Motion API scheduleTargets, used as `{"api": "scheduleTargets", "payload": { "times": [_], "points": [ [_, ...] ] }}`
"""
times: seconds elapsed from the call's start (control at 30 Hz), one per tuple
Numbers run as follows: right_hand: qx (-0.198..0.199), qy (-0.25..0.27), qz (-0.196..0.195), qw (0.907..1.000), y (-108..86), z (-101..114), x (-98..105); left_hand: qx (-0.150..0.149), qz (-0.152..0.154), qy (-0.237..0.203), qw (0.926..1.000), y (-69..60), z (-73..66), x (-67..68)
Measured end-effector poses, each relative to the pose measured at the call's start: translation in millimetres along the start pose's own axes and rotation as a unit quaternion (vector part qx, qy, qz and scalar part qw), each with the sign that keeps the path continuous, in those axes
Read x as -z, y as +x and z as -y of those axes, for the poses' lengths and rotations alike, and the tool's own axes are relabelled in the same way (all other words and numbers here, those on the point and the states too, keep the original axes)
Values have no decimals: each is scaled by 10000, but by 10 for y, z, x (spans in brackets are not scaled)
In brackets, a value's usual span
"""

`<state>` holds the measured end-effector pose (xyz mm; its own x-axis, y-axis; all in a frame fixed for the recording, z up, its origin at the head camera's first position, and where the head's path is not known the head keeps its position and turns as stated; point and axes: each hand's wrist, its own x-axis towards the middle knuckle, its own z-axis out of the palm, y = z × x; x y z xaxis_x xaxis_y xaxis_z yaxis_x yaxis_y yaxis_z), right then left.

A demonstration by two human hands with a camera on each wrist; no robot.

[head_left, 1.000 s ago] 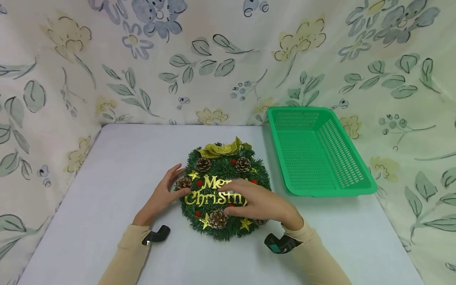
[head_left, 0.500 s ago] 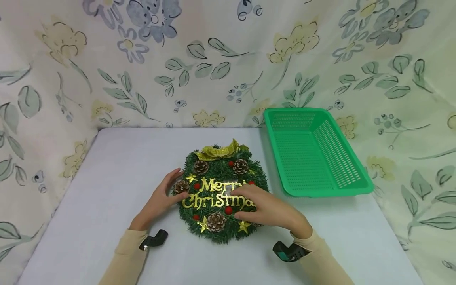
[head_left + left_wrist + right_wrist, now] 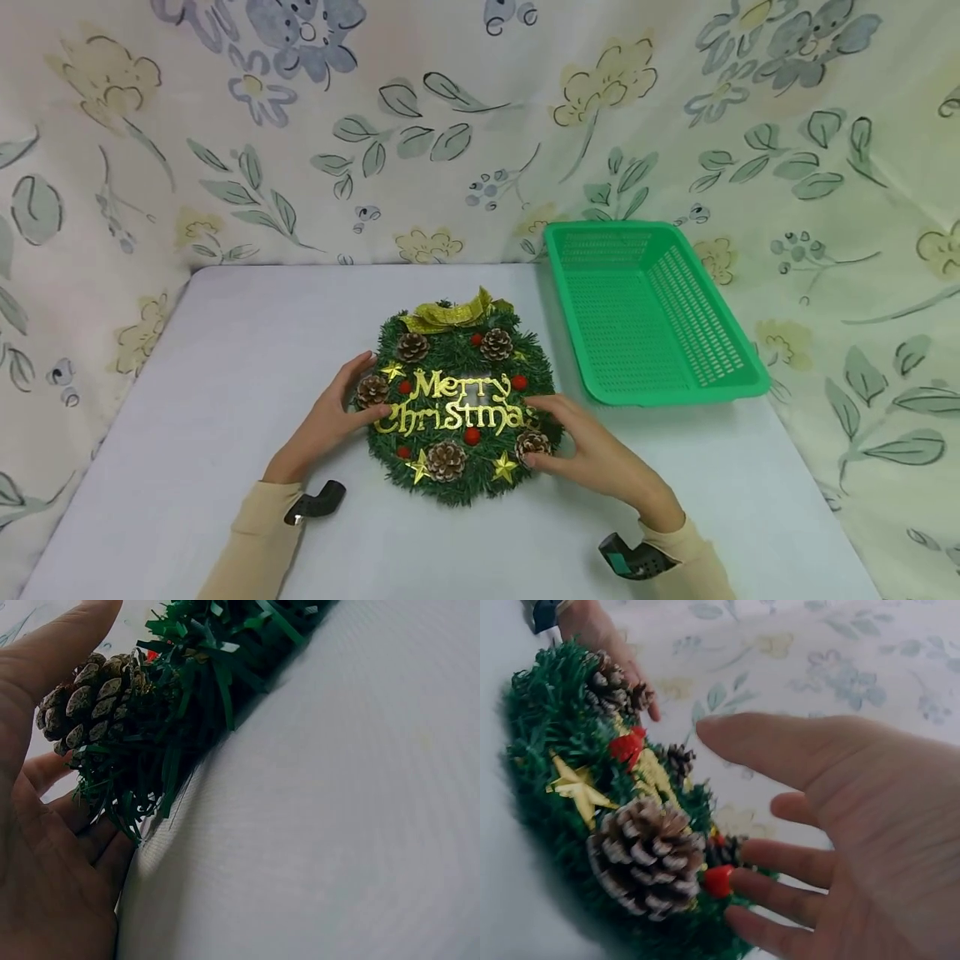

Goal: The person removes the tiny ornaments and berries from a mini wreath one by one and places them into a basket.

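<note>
A round green Christmas wreath (image 3: 450,354) lies flat on the table, with gold "Merry Christmas" lettering, pine cones, red berries, gold stars and a gold ribbon on its far side. At its left edge my left hand (image 3: 330,421) holds the rim. In the left wrist view the thumb (image 3: 56,649) lies over a pine cone (image 3: 90,705), while the other fingers reach beneath the greenery, tips hidden. My right hand (image 3: 592,446) is at the wreath's lower right edge, fingers spread. Its thumb (image 3: 765,746) stands apart from the fingers, which are by a red berry (image 3: 718,880).
A green plastic basket (image 3: 738,390) stands at the back right of the white table (image 3: 255,333). Floral cloth (image 3: 435,167) hangs behind and at both sides. Each wrist wears a small black camera, one on the right (image 3: 637,558) and one on the left (image 3: 315,502).
My right hand has moved right, off the middle of the lettering to the wreath's right edge. My left hand stays at the left rim. The head view has shifted slightly.
</note>
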<state>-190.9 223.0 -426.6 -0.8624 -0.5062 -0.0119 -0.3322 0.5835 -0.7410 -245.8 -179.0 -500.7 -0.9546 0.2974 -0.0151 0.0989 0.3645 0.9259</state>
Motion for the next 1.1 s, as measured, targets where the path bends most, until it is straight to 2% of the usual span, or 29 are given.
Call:
{"api": "scheduleTargets", "payload": {
  "times": [0.13, 0.27, 0.5, 0.67, 0.97, 1.1],
  "points": [
    [-273, 334, -158, 9989, -70, -69, -62, 57, 0, 31, 10000, -9, 10, -9],
    [-264, 495, -310, 9979, -107, -119, -122, 146, -28, 174, 9997, -16, 17, -13],
    [-64, 331, -306, 9990, -128, -131, -155, 234, 3, 483, 9986, -25, 49, 1],
    [-111, 292, -148, 9994, -125, -145, -172, 376, 8, 704, 9968, -31, 26, 3],
    [-32, 195, -141, 9997, -152, -205, -223, 478, 60, 767, 9959, -35, 8, -6],
    [-126, 265, -142, 9995, -156, -205, -225, 443, 74, 807, 9957, -6, -13, 5]
  ]
}}
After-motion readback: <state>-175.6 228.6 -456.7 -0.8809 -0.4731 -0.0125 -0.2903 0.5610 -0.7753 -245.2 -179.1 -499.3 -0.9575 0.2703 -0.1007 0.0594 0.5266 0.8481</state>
